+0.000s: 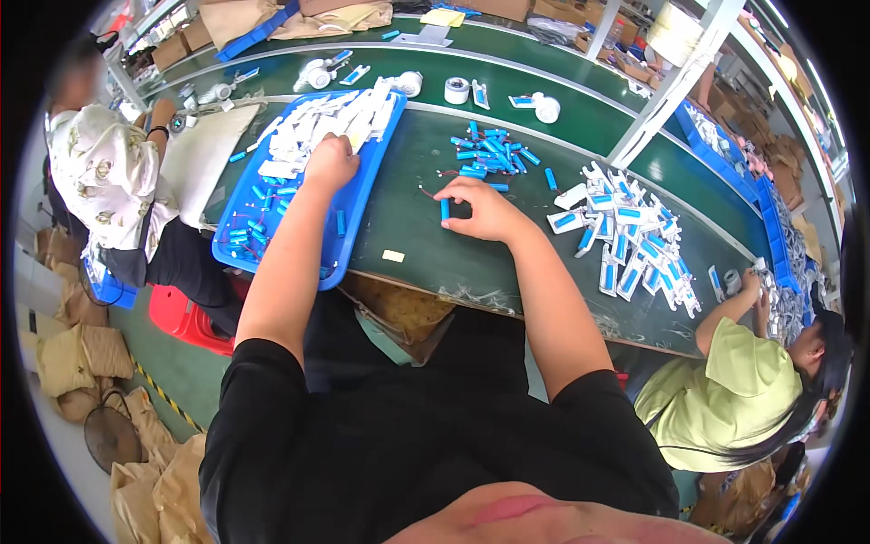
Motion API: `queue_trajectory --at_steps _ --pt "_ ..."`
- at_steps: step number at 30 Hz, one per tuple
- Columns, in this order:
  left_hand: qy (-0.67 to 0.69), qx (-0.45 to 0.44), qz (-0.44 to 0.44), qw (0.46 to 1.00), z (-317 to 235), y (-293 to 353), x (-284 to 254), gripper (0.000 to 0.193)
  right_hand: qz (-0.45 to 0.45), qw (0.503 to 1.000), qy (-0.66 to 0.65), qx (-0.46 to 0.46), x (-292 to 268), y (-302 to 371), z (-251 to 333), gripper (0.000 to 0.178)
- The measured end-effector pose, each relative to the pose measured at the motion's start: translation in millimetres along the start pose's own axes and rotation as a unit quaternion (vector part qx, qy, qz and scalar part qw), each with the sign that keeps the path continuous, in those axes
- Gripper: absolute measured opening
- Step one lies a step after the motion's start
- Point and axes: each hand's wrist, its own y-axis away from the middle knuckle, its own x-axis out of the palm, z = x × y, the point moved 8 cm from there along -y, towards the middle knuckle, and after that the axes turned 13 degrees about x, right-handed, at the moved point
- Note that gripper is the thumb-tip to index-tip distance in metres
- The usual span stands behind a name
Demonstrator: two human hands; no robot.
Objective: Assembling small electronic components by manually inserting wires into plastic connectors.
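My right hand [480,213] pinches a small blue cylindrical battery [445,209] upright between thumb and fingers, its thin wires showing at the top. A loose heap of similar blue batteries [494,150] lies just beyond it on the dark green table. My left hand [332,165] reaches into the blue plastic tray [342,265], its fingers curled closed over a pile of white plastic casings [304,127]. Whatever those fingers grasp is hidden. More blue batteries [249,234] lie in the tray's near part. To the right spreads a pile of white casings with batteries fitted [634,236].
Beyond the table runs a green conveyor [598,107] carrying round white units [457,90] and casings. A white post [666,86] rises at the right. Co-workers sit at left [113,168] and right [743,390]. A pale yellow slip [393,257] lies near the table's front edge.
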Motion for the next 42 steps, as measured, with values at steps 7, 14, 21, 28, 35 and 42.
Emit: queue_trajectory --at_steps 7,14,21,28,35,42 --pt "0.056 0.007 -0.144 0.988 -9.2 0.2 -51.0 0.039 0.011 1.000 0.021 -0.016 5.7 -0.7 -6.3 0.042" --pt "0.097 0.302 0.037 0.948 -162.3 53.3 -79.7 0.047 -0.118 0.992 -0.023 -0.031 -28.9 1.4 3.3 0.031" --pt "0.056 0.344 0.026 0.937 -223.1 115.3 -40.9 0.028 -0.103 0.929 -0.349 0.074 -47.4 -4.7 -20.5 0.029" --pt "0.084 0.134 0.035 0.987 -229.3 122.1 -14.0 0.017 -0.032 0.892 -0.450 0.004 -41.8 -4.7 -20.7 0.031" --pt "0.005 0.108 0.039 0.993 -235.8 126.7 4.5 0.016 -0.021 0.881 -0.473 0.008 -36.3 -2.2 -26.1 0.030" --pt "0.124 0.223 0.069 0.964 -232.6 119.5 2.9 0.023 -0.020 0.916 -0.399 0.048 -37.9 -5.6 -28.7 0.031"
